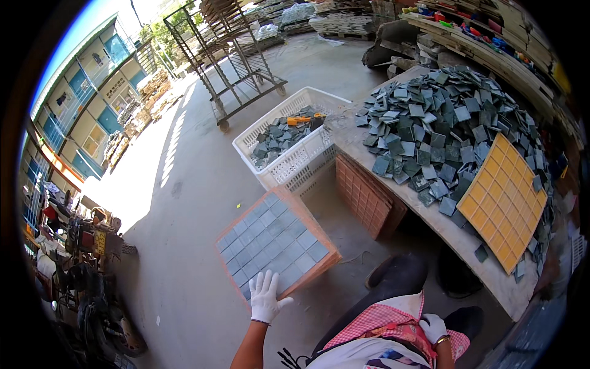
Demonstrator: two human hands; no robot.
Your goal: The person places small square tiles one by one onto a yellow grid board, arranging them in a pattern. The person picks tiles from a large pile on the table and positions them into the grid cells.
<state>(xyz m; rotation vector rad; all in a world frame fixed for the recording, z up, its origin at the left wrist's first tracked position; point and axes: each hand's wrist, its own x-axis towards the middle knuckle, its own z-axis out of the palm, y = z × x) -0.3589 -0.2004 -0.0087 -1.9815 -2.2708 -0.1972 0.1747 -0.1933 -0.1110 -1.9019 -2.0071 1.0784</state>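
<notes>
My left hand [265,299], in a white glove, lies with spread fingers on the near edge of a block of square grey-green stone tiles [270,230]. These tiles sit in rows in a reddish-brown grid tray [322,237], which seems to top a stack. My right hand [433,328], also in a white glove, rests on my lap against the pink checked apron [384,323]. Its fingers are partly visible, loosely extended, with nothing seen in them. To the right, a yellow grid tray [503,203] without tiles leans on a large heap of loose tiles [430,126].
The heap lies on a worn table [491,280]. More reddish-brown trays [362,194] lean beneath its edge. A white plastic crate [295,166] holds loose tiles and an orange-handled tool [305,120]. Behind stands a metal rack cart [236,80]; motorbikes [98,283] are parked at left.
</notes>
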